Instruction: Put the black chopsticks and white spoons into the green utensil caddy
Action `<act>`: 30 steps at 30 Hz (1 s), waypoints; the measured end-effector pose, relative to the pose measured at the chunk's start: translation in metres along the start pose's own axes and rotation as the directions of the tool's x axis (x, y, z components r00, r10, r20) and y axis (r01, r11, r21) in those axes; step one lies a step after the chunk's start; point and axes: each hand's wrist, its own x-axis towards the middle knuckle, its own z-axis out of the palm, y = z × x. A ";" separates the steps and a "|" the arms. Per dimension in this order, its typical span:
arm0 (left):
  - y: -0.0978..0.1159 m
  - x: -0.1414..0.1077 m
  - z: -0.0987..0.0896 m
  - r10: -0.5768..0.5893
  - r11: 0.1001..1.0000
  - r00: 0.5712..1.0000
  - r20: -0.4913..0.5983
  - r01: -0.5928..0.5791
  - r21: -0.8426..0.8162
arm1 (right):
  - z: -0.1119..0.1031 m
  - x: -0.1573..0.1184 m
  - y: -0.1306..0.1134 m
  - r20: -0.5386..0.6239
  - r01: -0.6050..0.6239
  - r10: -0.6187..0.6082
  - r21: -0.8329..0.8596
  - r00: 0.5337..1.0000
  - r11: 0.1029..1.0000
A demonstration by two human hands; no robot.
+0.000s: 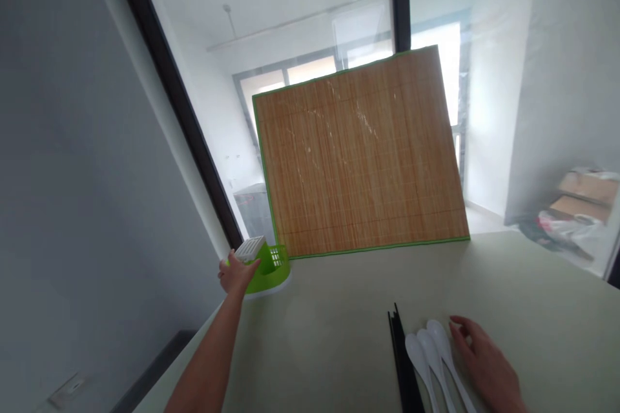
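Observation:
At the left back of the table, my left hand (238, 272) grips the near side of a green and white utensil holder (271, 279), thumb and fingers spread round it. The holder has a basket-like compartment and a white slotted top. My right hand (482, 358) rests at the front right, fingers curled loosely with a gap at the thumb and nothing visible in it. Just left of it lie three white spoons (433, 352), bowls pointing away from me. Beside the spoons is a bundle of black chopsticks (403, 361).
A bamboo mat (361, 158) with green edging leans upright against the glass behind the pale table (334, 335). A grey wall (97, 193) stands at the left. Cardboard boxes (586, 190) and plastic wrap lie beyond the glass at the right.

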 end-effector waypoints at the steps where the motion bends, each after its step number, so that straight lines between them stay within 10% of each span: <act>1: -0.002 0.006 0.005 -0.007 0.999 0.999 0.032 0.006 0.037 | 0.000 0.000 -0.001 -0.007 0.002 -0.002 -0.004 1.000 1.000; 15: -0.009 0.034 0.031 0.078 0.972 0.985 0.153 -0.109 0.206 | 0.005 0.005 -0.007 -0.004 0.044 -0.045 -0.052 0.999 0.998; 30: 0.176 -0.149 0.030 0.506 0.858 0.859 0.081 -0.491 -0.154 | -0.001 0.000 -0.016 0.000 0.060 -0.060 -0.078 0.998 0.995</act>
